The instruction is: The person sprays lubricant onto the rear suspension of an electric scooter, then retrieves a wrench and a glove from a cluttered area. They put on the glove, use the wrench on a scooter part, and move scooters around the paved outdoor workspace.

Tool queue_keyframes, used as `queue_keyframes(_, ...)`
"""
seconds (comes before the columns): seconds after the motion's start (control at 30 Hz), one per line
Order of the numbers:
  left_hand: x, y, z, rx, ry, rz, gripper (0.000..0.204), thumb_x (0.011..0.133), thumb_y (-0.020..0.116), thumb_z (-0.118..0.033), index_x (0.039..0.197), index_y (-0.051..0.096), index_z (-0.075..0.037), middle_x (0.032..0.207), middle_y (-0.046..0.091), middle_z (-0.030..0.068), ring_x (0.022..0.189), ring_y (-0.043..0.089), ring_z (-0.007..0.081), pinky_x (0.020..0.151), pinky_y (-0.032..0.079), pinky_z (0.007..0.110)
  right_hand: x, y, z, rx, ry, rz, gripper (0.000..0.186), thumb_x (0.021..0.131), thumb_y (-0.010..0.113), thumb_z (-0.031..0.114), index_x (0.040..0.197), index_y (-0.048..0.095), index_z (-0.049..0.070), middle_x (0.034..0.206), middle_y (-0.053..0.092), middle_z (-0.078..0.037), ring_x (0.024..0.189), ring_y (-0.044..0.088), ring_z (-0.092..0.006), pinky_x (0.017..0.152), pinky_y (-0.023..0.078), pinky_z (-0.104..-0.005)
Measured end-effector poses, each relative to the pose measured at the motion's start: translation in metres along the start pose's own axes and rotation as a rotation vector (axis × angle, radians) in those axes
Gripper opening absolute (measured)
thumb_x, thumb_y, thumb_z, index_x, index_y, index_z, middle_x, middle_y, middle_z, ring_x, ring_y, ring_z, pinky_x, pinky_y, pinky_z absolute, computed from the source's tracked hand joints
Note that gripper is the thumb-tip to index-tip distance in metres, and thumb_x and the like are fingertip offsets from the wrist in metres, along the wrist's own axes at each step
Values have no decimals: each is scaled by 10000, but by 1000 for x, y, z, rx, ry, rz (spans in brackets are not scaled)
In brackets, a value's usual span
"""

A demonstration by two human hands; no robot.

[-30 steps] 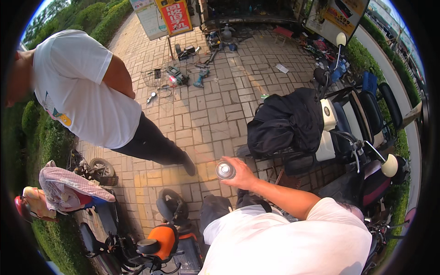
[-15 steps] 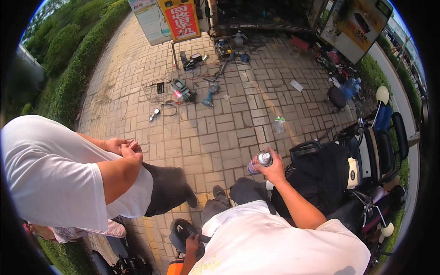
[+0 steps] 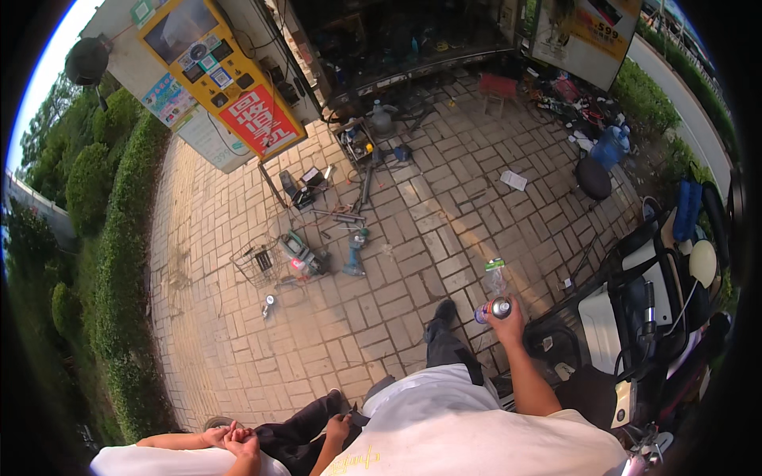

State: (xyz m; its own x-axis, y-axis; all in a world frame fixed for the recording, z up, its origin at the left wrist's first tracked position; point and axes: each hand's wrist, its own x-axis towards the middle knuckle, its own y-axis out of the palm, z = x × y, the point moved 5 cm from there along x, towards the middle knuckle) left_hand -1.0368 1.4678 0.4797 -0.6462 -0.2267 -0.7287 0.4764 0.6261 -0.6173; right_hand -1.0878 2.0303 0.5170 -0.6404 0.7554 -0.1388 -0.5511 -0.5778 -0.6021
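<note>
My right hand (image 3: 510, 324) grips a spray can (image 3: 494, 309) with a silver top, held above the paving beside a scooter. Low in the view, at the left of my white shirt (image 3: 476, 436), my left hand (image 3: 340, 424) is closed around something dark that I cannot make out. Just beyond the can, a small clear plastic bag with a green top (image 3: 496, 278) lies on the bricks.
Tools, including a teal drill (image 3: 355, 254), lie scattered on the paving (image 3: 421, 317). A yellow kiosk (image 3: 221, 83) stands back left beside a dark open stall (image 3: 405, 36). Scooters (image 3: 651, 301) line the right, a hedge (image 3: 127, 278) the left. Another person's clasped hands (image 3: 234, 440) are lower left.
The view has swung forward: the stall fills more of it and the other person has sunk to the lower edge. My left hand has come into view; my right still holds the can.
</note>
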Motion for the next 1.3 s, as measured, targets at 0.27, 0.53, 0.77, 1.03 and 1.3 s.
queue_keyframes(0.27,123,-11,-184,-276,-4,129,319,883,600,-238,989,623,62,806,662,109,679,608,165,626,495,295,204,15,63,2,-126,3,692,592,790,112,1212,486,70,1124,566,-153,1055,554,-342,887,453,-397)
queue_keyframes(0.53,261,-49,-349,-60,-17,234,352,864,614,-262,998,640,63,831,671,135,706,631,190,626,523,329,341,54,53,199,97,-141,737,598,779,61,1247,437,-2,1143,530,-149,1031,551,-263,905,439,-358)
queue_keyframes(0.77,455,-97,-572,44,192,171,365,835,599,-333,912,656,19,726,652,132,629,630,206,608,494,344,440,41,41,-29,291,-312,837,563,788,73,1293,397,-42,1232,505,-217,1155,507,-328,964,417,-378)
queue_keyframes(1.03,549,-314,-953,-331,758,-344,292,920,565,-205,1054,586,54,943,653,89,857,591,146,778,461,279,644,94,138,-220,320,-294,696,592,755,124,1214,469,3,1134,566,-199,1061,565,-351,885,452,-410)
queue_keyframes(1.3,584,-488,-1227,-793,859,-628,378,892,621,-208,1166,541,41,1063,632,133,965,604,189,846,458,276,981,347,333,33,-138,138,729,575,792,131,1210,459,-1,1090,585,-165,1002,586,-273,866,458,-348)
